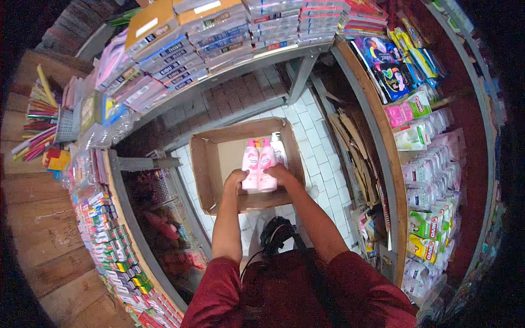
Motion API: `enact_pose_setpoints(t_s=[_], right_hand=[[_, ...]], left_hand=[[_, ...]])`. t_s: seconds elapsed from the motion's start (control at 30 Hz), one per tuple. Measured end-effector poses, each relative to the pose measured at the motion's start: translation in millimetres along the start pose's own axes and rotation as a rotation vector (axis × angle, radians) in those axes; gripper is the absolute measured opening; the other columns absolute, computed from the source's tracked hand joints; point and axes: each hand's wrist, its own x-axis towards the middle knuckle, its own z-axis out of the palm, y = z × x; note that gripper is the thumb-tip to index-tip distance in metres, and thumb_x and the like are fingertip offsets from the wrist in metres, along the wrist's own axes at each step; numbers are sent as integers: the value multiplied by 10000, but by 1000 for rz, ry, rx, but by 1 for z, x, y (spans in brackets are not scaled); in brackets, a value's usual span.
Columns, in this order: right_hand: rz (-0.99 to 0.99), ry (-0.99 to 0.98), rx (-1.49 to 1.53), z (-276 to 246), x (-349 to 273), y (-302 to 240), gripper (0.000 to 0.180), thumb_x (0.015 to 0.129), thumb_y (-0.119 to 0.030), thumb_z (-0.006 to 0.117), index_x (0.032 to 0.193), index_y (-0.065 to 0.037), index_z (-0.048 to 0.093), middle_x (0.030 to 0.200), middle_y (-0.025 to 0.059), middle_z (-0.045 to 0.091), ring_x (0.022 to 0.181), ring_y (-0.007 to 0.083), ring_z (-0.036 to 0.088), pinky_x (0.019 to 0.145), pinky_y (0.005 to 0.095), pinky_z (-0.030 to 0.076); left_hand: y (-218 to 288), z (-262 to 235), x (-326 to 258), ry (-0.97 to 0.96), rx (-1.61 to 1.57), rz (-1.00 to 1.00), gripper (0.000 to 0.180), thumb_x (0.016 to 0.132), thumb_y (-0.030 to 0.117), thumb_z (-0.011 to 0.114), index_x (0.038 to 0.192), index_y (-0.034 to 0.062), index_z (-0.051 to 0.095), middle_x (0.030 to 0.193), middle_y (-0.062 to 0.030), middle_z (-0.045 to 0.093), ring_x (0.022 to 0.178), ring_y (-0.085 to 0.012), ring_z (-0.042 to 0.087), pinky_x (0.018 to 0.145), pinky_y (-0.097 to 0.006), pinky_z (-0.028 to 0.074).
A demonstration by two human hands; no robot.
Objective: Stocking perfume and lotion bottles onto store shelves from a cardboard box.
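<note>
Two pink lotion bottles (258, 167) stand side by side between my hands, over the right part of an open cardboard box (219, 191). My left hand (235, 180) is closed against the lower left side of the pair. On the opposite side, my right hand (279, 174) presses the right-hand bottle, so the two are squeezed together. Just behind them, to the right, a white pump bottle (278, 146) is in the box, partly covered by the pink ones. Whether the pink bottles rest on the box bottom I cannot tell.
The box sits on white floor tiles (314, 145) inside a ring of shelves. Stacked packs of books (219, 41) line the back shelf. Small boxes (117, 246) fill the left shelf, packaged goods (426, 175) the right one. Flattened cardboard (355, 158) leans under the right shelf.
</note>
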Motion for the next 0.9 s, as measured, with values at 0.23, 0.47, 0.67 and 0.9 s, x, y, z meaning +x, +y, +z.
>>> enact_pose_setpoints(t_s=[0.23,0.47,0.67,0.9], right_hand=[[198,-103,794,-36,-85,-122,368,806,-47,621,1155,41,544,1041,128,636,880,228,636,772,343,519],[-56,-157,773,-122,-157,-163,415,790,-73,629,1179,29,528,1054,100,626,927,169,605,797,295,486],[-242,4,780,-233,-201,-183,408,806,-79,620,1185,5,495,1050,84,615,924,151,599,815,295,485],[-434,241,817,-343,-256,-202,388,801,-65,638,1157,2,502,1043,86,616,926,145,599,810,290,491]], left_hand=[[42,33,-175,296,136,218,308,928,252,521,1073,-18,550,836,-58,603,626,-121,495,518,-271,406],[84,111,-279,91,-387,436,351,935,214,503,1200,-11,457,1021,-102,587,860,-183,586,735,-334,505],[144,185,-276,-244,-601,694,417,912,119,526,1284,-5,384,1242,-114,515,1135,-223,515,974,-373,420],[249,274,-279,-480,-551,769,425,901,67,525,1294,-1,375,1244,-111,516,1154,-220,503,997,-364,396]])
